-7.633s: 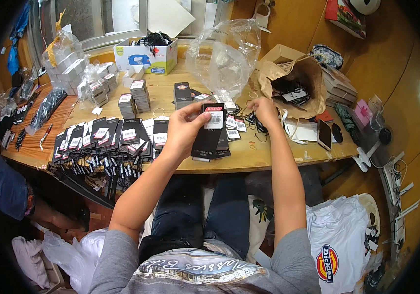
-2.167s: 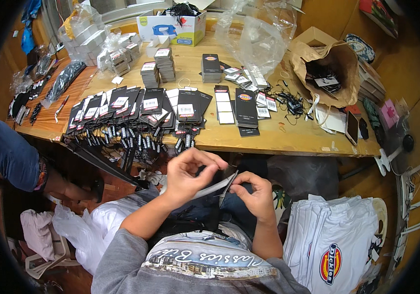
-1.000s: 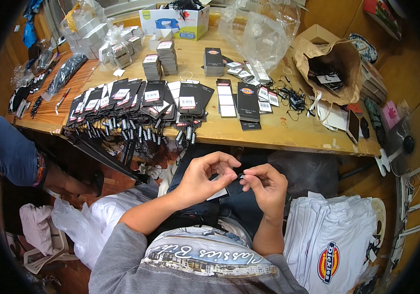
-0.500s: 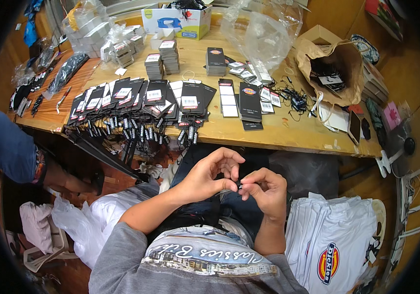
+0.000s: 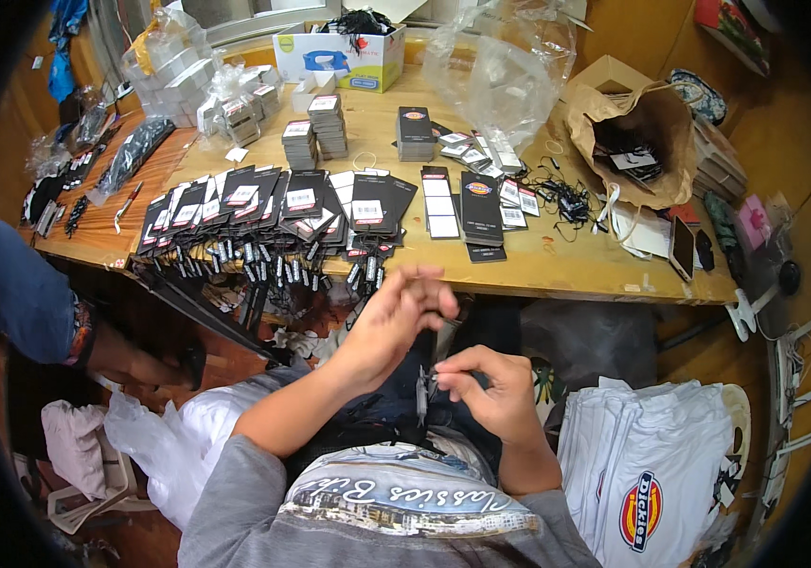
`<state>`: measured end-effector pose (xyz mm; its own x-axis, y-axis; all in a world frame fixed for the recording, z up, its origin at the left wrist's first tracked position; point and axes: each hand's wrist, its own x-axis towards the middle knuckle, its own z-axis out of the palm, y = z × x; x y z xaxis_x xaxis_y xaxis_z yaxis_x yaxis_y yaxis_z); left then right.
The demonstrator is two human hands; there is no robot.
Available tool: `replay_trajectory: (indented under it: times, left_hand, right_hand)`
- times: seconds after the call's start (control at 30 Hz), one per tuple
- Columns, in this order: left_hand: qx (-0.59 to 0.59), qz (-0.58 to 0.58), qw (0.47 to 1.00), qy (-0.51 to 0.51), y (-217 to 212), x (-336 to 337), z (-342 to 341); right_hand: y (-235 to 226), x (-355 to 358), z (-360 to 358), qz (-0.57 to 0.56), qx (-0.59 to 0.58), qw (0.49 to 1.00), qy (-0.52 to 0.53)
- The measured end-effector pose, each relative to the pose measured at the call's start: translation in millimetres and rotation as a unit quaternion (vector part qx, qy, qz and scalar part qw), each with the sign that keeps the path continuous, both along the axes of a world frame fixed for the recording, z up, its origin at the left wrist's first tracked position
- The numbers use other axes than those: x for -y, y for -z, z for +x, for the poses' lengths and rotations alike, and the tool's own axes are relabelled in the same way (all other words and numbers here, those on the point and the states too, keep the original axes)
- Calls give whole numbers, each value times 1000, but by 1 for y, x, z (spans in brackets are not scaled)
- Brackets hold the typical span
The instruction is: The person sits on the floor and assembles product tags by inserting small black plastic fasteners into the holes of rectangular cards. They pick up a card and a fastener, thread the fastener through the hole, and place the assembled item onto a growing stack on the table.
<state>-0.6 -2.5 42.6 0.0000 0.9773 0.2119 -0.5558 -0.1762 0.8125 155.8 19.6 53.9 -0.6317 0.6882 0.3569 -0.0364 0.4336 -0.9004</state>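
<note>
Over my lap, my right hand [image 5: 492,390] pinches thumb and forefinger together around something small and pale. Right beside those fingertips hangs a narrow grey strip [image 5: 421,393], smeared, whose kind I cannot make out. Higher and to the left, my left hand [image 5: 396,322] is raised with its fingers loosely curled and blurred; a thin dark bit shows by its fingertips. Beyond the hands, black hang tags [image 5: 301,194] with white labels lie fanned along the table's front edge. Their black strings [image 5: 263,265] with small black-and-white ends dangle over that edge.
Stacked tags [image 5: 328,128], a box [image 5: 344,57], clear plastic bags [image 5: 500,71], a brown paper bag [image 5: 675,142] and a phone [image 5: 681,248] stand or lie on the wooden table [image 5: 557,275]. Folded white garments [image 5: 651,454] are at my right. Another person's leg [image 5: 26,293] is at left.
My hands were close together at a small dark piece. They have parted: the left has moved up and left, the right slightly down and left. The grey strip now shows between them.
</note>
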Motion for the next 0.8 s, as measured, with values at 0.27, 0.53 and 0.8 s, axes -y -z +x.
replay_trajectory:
  times: [0.27, 0.53, 0.8]
  left_hand:
    - [122, 16, 990, -67, -18, -21, 16]
    - [146, 32, 988, -39, -21, -19, 16]
    - [-281, 20, 914, 293, -27, -3, -35]
  right_hand:
    - [0, 6, -22, 165, -25, 984, 66]
    - [0, 6, -24, 179, -45, 981, 60]
    - [-45, -30, -4, 145, -47, 988, 4]
